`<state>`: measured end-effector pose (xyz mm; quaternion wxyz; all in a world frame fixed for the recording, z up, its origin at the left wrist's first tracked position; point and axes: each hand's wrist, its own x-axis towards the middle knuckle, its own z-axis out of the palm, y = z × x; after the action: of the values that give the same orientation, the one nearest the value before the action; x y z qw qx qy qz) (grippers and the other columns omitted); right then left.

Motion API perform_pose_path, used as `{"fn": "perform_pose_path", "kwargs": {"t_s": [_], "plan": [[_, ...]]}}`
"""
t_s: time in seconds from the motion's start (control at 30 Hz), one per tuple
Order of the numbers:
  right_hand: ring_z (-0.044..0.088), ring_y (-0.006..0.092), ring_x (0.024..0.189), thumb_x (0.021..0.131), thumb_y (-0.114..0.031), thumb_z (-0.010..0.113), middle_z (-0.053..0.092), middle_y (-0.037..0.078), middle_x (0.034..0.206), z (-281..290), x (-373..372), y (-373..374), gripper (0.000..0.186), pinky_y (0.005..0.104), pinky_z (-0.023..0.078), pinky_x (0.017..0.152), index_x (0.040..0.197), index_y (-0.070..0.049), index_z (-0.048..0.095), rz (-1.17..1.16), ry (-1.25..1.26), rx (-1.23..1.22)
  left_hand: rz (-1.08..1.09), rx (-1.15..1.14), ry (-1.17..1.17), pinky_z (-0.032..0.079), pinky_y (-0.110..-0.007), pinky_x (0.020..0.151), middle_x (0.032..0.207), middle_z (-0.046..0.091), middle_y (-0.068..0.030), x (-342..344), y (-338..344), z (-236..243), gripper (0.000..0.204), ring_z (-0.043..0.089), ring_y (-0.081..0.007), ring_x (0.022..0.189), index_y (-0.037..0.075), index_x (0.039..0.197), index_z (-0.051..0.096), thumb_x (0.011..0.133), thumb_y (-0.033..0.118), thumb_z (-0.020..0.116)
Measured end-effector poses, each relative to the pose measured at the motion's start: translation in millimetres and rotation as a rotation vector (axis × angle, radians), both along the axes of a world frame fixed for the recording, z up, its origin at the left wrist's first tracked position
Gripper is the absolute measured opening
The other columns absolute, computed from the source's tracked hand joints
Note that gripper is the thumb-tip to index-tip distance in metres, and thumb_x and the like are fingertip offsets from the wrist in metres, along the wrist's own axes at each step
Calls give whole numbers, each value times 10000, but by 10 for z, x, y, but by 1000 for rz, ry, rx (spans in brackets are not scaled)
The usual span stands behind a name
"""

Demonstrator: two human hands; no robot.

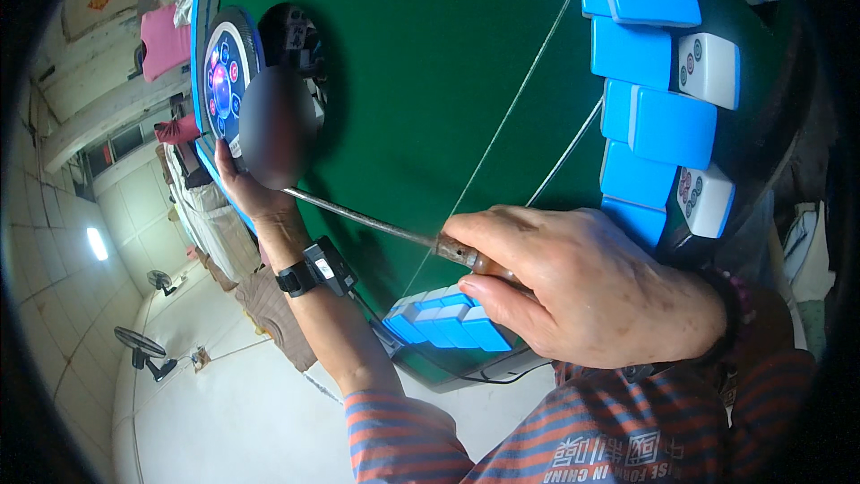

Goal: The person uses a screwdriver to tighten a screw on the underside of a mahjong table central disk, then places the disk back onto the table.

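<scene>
A person's two hands work over a green-topped game table [430, 63]. The right hand [582, 282] is closed in a fist around the brown handle of one screwdriver [376, 226], whose thin metal shaft runs leftward across the felt. The left hand [246, 188], wearing one black wristwatch [309, 273], rests at the table's edge; its fingers are hidden, so its grip cannot be told. Beside it sits one round blue control panel [224, 76] with coloured buttons. About nine blue-backed tiles [654, 54] stack at upper right, two showing white faces; another small cluster of blue tiles [443, 323] lies beneath the right hand.
</scene>
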<state>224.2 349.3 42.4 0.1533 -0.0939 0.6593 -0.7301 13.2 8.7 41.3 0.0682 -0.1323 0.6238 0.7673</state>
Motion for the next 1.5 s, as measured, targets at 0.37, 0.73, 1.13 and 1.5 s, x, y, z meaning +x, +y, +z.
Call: {"fn": "perform_pose_path", "kwargs": {"t_s": [0.37, 0.73, 1.13, 1.5], "plan": [[669, 287, 727, 854, -49, 674, 631, 161, 879, 24, -29, 11, 379, 364, 526, 613, 1196, 48, 542, 37, 28, 59, 99, -4, -30, 396, -469, 1107, 1368, 526, -243, 118, 392, 27, 675, 523, -377, 1253, -80, 1347, 474, 943, 460, 465], [659, 269, 708, 838, -53, 689, 619, 148, 871, 12, -48, 16, 380, 350, 523, 590, 1177, 48, 550, 56, 39, 117, 84, 27, -26, 333, -485, 1152, 1421, 458, -279, 71, 391, -34, 718, 460, -402, 1314, -120, 1379, 416, 935, 443, 441], [657, 273, 696, 806, -64, 714, 630, 150, 874, -25, -3, 10, 417, 354, 531, 568, 1178, 34, 555, 23, 125, 124, 55, -113, 34, 278, -514, 1174, 1454, 399, -302, 47, 318, -33, 723, 393, -430, 1357, -141, 1404, 355, 957, 427, 383], [658, 261, 675, 798, -76, 722, 626, 146, 869, -47, -9, 15, 424, 334, 539, 534, 1169, 39, 551, 30, 153, 108, 70, 68, 60, 347, -521, 1075, 1399, 441, -284, 67, 421, -54, 575, 420, -410, 1301, -5, 1394, 419, 954, 365, 380]]}}
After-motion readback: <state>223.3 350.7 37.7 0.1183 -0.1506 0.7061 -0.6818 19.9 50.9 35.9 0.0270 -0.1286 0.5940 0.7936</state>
